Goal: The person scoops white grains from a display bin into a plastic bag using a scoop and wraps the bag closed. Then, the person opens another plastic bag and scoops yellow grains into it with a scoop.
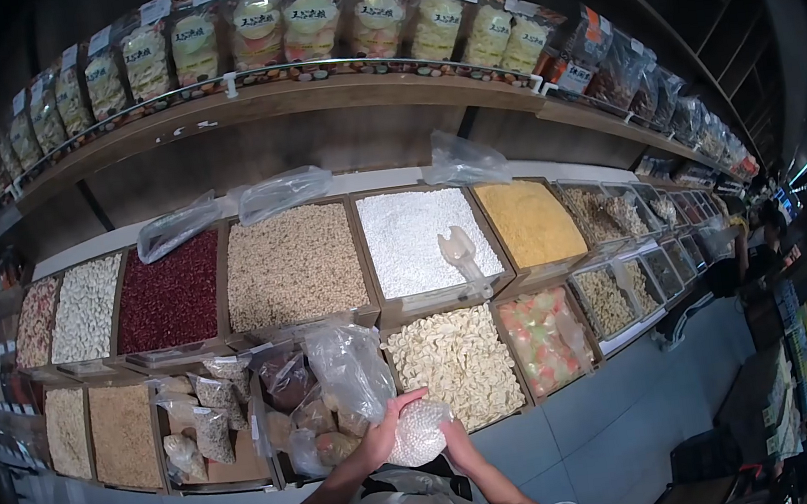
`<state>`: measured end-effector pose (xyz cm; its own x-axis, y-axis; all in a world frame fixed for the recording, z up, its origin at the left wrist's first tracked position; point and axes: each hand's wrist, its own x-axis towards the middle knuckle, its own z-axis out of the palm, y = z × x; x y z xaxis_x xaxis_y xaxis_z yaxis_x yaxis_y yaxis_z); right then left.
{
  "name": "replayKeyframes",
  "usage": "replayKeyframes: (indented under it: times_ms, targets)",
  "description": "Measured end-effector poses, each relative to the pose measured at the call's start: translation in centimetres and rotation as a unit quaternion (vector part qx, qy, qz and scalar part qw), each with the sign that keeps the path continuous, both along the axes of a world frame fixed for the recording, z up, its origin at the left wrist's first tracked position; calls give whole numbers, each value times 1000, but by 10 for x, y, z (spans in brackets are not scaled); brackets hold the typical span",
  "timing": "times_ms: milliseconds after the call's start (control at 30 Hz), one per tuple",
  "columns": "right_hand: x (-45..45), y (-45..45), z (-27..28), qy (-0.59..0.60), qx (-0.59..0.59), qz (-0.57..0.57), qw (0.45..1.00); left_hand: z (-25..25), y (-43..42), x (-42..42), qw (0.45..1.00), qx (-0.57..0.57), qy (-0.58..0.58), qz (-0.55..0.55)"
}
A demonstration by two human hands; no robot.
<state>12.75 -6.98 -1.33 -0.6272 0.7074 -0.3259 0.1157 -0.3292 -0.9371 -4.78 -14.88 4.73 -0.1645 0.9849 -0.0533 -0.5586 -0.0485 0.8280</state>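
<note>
A clear plastic bag of small white grains [418, 436] is held between my two hands at the front edge of the bins. My left hand [383, 440] wraps round the bag's left side and top, and my right hand [455, 437] presses its right side. The empty upper part of a clear bag [349, 364] stands up just behind my left hand. Behind my hands lies a bin of pale curved pieces [455, 361]. Farther back, a clear scoop [461, 252] rests in a bin of white grains [410, 226].
Bins of red beans [170, 293], beige beans [292, 266] and yellow grain [531, 221] fill the back row. Packed bags [214, 431] sit in the front left bins. A shelf [304, 95] of packets runs above. People [769, 232] are at the far right.
</note>
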Motion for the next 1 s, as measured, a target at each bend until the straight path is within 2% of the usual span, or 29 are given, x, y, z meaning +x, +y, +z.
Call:
replayKeyframes:
  times_ms: [67,100,133,167,200,300,333,367,400,433,467,500,533,600,633,667,700,733,767,800,833,867,933,967,1000]
  targets:
    - [-7,0,29,39,-267,-56,961,11,0,2,1000,5,23,0]
    - [-9,0,37,39,-266,-57,962,13,1,0,992,57,117,-8]
    - [-11,0,45,47,-330,-37,942,15,1,-1,972,108,209,-14]
    - [-12,0,48,56,-393,-16,918,17,0,-1,980,118,151,-54]
    - [-11,0,43,56,-393,-16,918,22,-1,-3,980,118,151,-54]
    - [-4,-6,24,-24,-347,58,936,37,-3,-5,953,85,268,-111]
    - [-1,-9,8,-24,-347,58,936,21,-4,-3,953,85,268,-111]
    - [4,-10,-16,-54,-144,88,984,-9,-7,0,948,64,291,-110]
    - [7,-10,-30,-82,67,114,988,-25,-8,2,942,43,313,-110]
    - [3,-6,-6,-82,67,115,988,-18,-8,1,942,43,313,-109]
    - [-7,4,53,-235,110,271,927,-3,-8,-1,943,35,303,-133]
    - [-13,11,101,-375,148,413,817,5,-7,-3,943,26,293,-156]
    - [-12,15,129,-375,150,412,817,3,-5,-4,943,27,294,-155]
    - [-7,20,169,-320,155,471,808,-11,2,-10,930,-76,280,-226]
    - [-5,18,183,-321,155,470,808,-19,5,-11,930,-75,280,-227]
    - [-3,16,195,-222,161,462,844,-29,7,-10,914,-55,318,-246]
    - [-1,13,203,-121,167,449,869,-28,7,-10,896,-35,355,-264]
    - [-3,8,208,-122,167,450,869,-27,7,-11,897,-35,354,-263]
    - [-7,0,211,-97,342,418,836,-25,7,-12,870,13,401,-286]
    - [-12,-6,210,-70,506,371,776,-22,7,-12,838,62,446,-308]
    - [-16,-6,204,-63,517,405,752,-22,7,-15,853,134,405,-302]
    - [-19,-7,196,-64,517,405,751,-20,7,-14,853,135,405,-301]
    - [-23,-6,181,-107,528,425,728,1,9,-11,825,60,425,-366]
    - [-22,-4,177,-106,528,427,726,-1,11,-8,827,59,425,-364]
    - [-23,-1,175,-125,505,429,739,-2,14,-5,837,154,408,-332]
